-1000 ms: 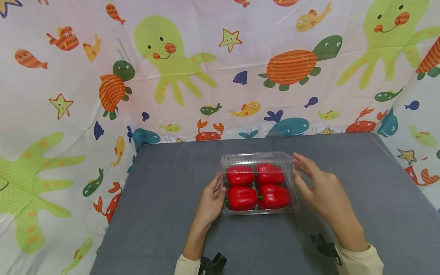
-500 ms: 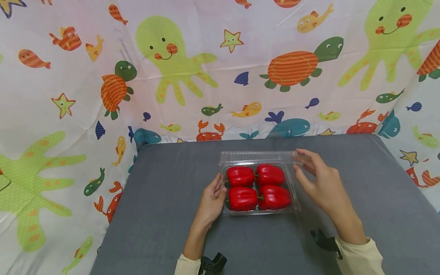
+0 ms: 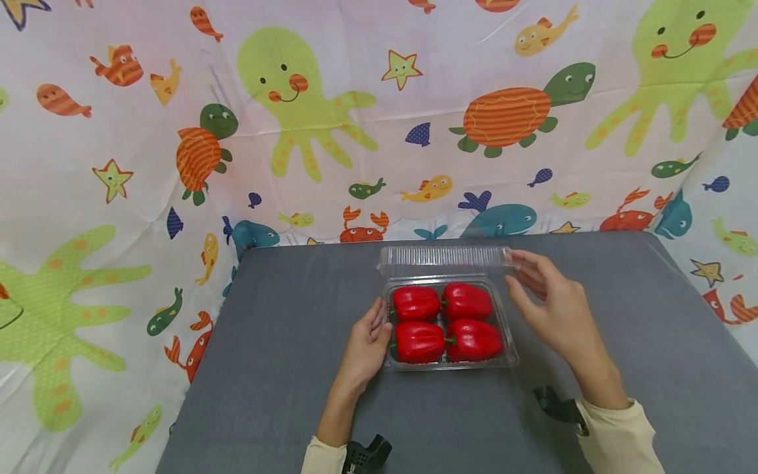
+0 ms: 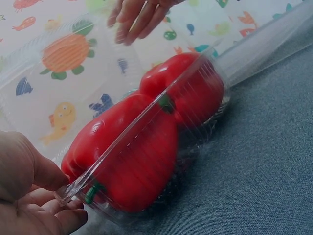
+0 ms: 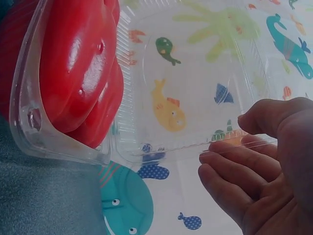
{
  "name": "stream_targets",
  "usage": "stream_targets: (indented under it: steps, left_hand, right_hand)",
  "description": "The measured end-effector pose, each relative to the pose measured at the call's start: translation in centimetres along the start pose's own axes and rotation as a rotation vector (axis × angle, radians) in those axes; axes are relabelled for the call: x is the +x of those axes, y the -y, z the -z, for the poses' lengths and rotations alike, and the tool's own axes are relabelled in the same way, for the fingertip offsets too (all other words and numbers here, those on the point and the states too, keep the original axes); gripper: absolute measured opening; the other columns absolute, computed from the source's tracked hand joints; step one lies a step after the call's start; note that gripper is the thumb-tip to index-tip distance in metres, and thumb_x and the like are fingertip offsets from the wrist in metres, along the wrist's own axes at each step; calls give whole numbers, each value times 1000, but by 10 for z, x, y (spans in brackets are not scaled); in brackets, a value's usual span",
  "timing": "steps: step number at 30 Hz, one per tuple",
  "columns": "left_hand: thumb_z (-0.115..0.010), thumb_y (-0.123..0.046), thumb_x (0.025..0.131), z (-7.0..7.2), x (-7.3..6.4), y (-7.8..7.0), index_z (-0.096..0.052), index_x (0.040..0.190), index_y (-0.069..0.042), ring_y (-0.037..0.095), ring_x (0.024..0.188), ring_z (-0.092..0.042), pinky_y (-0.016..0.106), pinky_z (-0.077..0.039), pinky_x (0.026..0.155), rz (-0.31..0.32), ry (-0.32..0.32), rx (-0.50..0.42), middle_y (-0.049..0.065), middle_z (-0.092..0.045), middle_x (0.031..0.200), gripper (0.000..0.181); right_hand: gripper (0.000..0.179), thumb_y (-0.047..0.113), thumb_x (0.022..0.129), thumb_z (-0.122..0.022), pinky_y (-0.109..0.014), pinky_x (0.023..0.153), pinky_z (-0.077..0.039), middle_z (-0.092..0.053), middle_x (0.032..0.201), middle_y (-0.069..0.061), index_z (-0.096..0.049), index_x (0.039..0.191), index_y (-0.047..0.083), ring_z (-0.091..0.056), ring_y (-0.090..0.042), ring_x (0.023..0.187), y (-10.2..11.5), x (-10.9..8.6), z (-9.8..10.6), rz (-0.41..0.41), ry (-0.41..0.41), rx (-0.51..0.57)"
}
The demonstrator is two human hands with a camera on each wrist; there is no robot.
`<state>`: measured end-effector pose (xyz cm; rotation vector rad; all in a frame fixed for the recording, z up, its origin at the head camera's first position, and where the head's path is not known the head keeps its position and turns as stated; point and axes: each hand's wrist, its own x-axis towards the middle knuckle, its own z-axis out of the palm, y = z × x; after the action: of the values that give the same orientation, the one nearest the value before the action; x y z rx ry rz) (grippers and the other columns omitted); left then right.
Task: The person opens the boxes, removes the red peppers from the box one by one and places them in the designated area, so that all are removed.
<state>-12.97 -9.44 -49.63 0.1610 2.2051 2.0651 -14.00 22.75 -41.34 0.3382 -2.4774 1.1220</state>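
Observation:
Several red bell peppers [image 3: 419,343] fill a clear plastic clamshell container [image 3: 450,368], whose hinged lid [image 3: 447,255] stands raised along its far side. At the container's left side is my left hand [image 3: 364,345]; in the left wrist view, its thumb and fingers pinch the rim by one green-stemmed pepper [image 4: 142,152]. My right hand [image 3: 553,309] is at the lid's right edge. From the right wrist, the edge of the clear lid [image 5: 190,63] passes between my thumb and fingers, and some fingers show through the plastic.
A grey cloth-covered table [image 3: 284,342] lies under the container. Behind it and to both sides hangs a white curtain [image 3: 355,66] printed with sea animals. Black wrist mounts [image 3: 366,454] sit at both cream sleeves.
My right hand has moved away from me a little with the lid, which has swung up and back off the far peppers. My left hand and the container have stayed in place.

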Motion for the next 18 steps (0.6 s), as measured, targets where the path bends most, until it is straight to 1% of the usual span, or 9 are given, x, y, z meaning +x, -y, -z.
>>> stream_targets:
  steps: [1, 5, 13, 18]
  left_hand:
    - [-53, 2, 107, 0, 0, 0, -25, 165, 4, 31, 155, -34, 41, -37, 117, 6, -2, 0, 18, -33, 169, 64]
    - [-53, 3, 107, -1, 1, 1, -25, 164, 6, 34, 155, -34, 43, -35, 118, -8, -6, 3, 20, -33, 169, 63]
    - [-52, 3, 108, -1, 2, 2, -25, 164, 6, 33, 156, -33, 43, -32, 120, -10, -7, -3, 21, -32, 169, 62]
    - [-51, 2, 108, -1, 3, 2, -24, 164, 6, 32, 156, -32, 43, -32, 121, -4, -9, -12, 21, -32, 169, 62]
  right_hand:
    - [54, 13, 96, -79, -4, 92, -42, -67, 143, -13, -58, 147, 12, -69, -36, 124, 0, 0, 0, -5, 1, 5]
    - [55, 16, 98, -77, -4, 91, -43, -65, 146, -13, -58, 149, 14, -68, -37, 126, -3, 2, 0, -30, 10, 29]
    - [53, 22, 101, -74, -7, 94, -44, -65, 145, -18, -56, 148, 4, -66, -39, 128, -8, 7, -4, -48, 25, 35]
    - [53, 23, 102, -72, -10, 96, -45, -63, 147, -17, -55, 148, 4, -64, -38, 131, -12, 10, -8, -52, 46, 55]
